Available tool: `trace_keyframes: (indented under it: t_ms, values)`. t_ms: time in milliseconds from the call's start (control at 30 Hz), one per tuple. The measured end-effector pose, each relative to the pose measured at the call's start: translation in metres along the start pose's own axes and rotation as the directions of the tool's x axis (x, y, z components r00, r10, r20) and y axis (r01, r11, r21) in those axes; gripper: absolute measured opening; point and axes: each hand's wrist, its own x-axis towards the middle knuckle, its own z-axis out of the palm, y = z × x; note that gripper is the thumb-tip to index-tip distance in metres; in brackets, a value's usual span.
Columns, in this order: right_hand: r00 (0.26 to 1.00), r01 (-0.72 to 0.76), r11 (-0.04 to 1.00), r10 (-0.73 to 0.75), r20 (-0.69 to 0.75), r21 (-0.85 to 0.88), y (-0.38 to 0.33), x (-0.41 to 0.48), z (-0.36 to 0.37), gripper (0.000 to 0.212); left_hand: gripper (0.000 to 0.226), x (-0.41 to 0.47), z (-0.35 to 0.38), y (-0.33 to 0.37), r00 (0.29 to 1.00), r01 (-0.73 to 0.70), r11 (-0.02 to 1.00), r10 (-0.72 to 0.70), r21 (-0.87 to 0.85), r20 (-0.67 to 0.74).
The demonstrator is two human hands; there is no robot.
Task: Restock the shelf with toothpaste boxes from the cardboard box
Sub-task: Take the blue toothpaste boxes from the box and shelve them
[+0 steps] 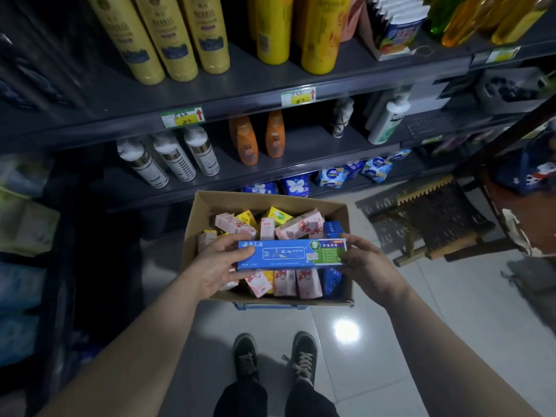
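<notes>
A long blue toothpaste box (290, 254) with a green right end is held level just above the open cardboard box (270, 200). My left hand (216, 263) grips its left end, thumb on the front face. My right hand (365, 261) pinches its right end. Inside the cardboard box lie several pink (301, 227), yellow (278, 215) and blue (332, 228) toothpaste boxes, partly hidden behind the held one. The dark shelf (228, 179) stands right behind the cardboard box.
The shelf carries yellow bottles (168, 37) on top, white (174, 161) and orange bottles (246, 139) below, blue packs (296, 186) lowest. A wooden stool (433, 218) stands right of the box, a person (529, 188) at the far right. My shoes (275, 359) are on the tiled floor.
</notes>
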Motion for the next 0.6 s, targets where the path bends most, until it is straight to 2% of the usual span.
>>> trace_keyframes:
  t_ms: [267, 400, 433, 500, 600]
  values:
    - [0.999, -0.043, 0.994, 0.046, -0.028, 0.097, -0.007, 0.007, -0.043, 0.013, 0.033, 0.016, 0.048, -0.001, 1.0, -0.017, 1.0, 0.017, 0.014, -0.013]
    - [0.991, 0.007, 0.987, 0.015, -0.136, 0.163, -0.012, 0.011, -0.066, 0.024, 0.021, 0.025, 0.078, 0.002, 0.999, -0.018, 0.995, 0.015, -0.101, -0.032]
    - [0.984, 0.031, 0.981, 0.003, -0.176, 0.19, -0.014, 0.012, -0.072, 0.024, 0.019, 0.03, 0.085, 0.003, 0.999, -0.03, 0.997, 0.027, -0.065, -0.046]
    - [0.966, 0.072, 0.976, -0.016, -0.258, 0.208, -0.018, 0.015, -0.085, 0.023, 0.02, 0.042, 0.097, 0.002, 0.994, -0.061, 0.985, 0.075, 0.159, -0.084]
    - [0.938, 0.094, 0.959, 0.004, -0.345, 0.266, -0.019, 0.02, -0.106, 0.029, 0.038, 0.063, 0.117, -0.002, 0.988, -0.079, 0.9, 0.127, 0.429, -0.085]
